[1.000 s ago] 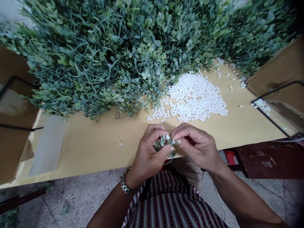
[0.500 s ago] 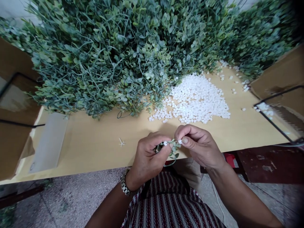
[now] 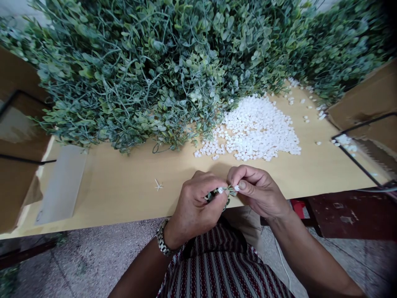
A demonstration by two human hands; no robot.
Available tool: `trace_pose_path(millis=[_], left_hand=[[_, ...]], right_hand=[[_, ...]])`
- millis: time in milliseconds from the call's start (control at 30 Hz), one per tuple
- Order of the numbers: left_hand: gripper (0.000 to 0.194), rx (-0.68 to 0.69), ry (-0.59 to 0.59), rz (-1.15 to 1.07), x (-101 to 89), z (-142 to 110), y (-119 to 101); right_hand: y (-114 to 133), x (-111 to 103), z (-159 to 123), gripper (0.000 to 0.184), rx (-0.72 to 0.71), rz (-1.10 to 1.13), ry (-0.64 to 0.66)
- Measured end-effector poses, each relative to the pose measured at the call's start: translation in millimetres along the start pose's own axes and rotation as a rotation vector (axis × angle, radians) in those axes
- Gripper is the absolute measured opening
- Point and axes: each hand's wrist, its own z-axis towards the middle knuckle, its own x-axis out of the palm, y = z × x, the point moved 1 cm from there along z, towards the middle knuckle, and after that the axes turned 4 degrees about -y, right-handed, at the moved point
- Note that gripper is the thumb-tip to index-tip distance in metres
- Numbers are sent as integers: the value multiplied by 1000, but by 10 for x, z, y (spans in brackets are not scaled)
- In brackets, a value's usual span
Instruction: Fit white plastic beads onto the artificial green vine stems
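Over the near edge of the wooden table, my left hand is closed around a small green leafy sprig. My right hand pinches the sprig's tip, with a small white bead at its thumb and forefinger. Another white bead sits on the sprig by my left thumb. Most of the sprig is hidden inside my left fist. A heap of white beads lies on the table just beyond my hands.
A large pile of green artificial foliage fills the table's far half. Cardboard boxes with black wire frames stand at the left and right. A pale flat sheet and a tiny white star piece lie at left.
Both hands have drifted slightly lower and closer together. The sprig has been drawn out between them, and the white beads on it now show at my fingertips.
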Motion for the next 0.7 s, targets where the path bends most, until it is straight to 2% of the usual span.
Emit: trace_pose_path(millis=[367,700], left_hand=[[14,123,-53,59,-3,15,-15],[15,136,-64,65,42,24,32]], right_hand=[[-19,-52,-38,8,-16,-113,34],[-38,-64,-35,6,-77,-228,12]])
